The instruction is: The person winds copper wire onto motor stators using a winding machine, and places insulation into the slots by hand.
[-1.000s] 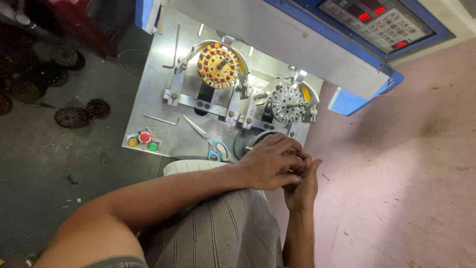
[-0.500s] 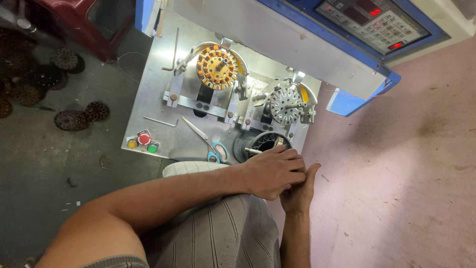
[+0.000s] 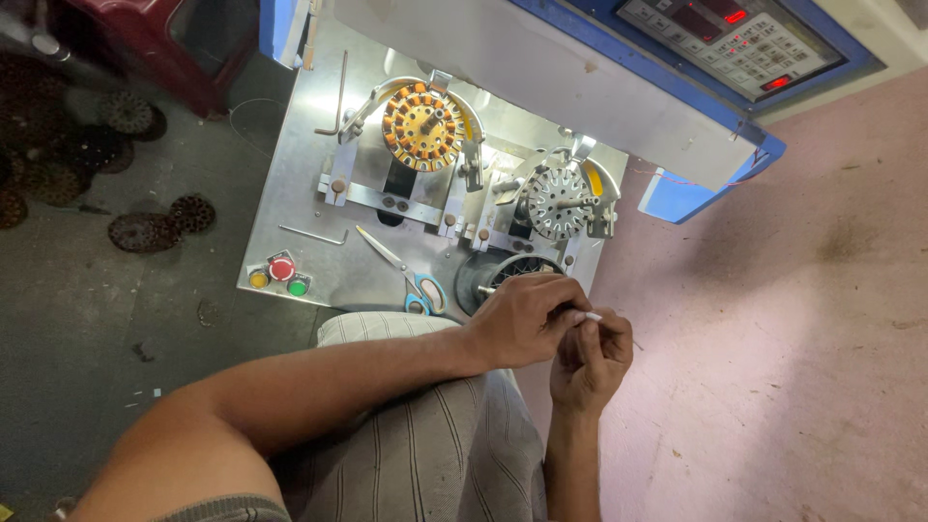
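In front of the shiny metal bench [image 3: 309, 193], beside its dark round part [image 3: 507, 273], a tiny white piece [image 3: 592, 316] is pinched between the closed left hand [image 3: 527, 317] and the curled right hand [image 3: 592, 360].

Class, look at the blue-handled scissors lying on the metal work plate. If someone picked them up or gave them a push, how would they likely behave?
The scissors lie flat on the metal plate, so they would probably slide when pushed rather than roll or tip. The slim metal blades look stiff, not floppy. Lifted by one handle loop, they might swing open at the pivot. They seem light for their size.
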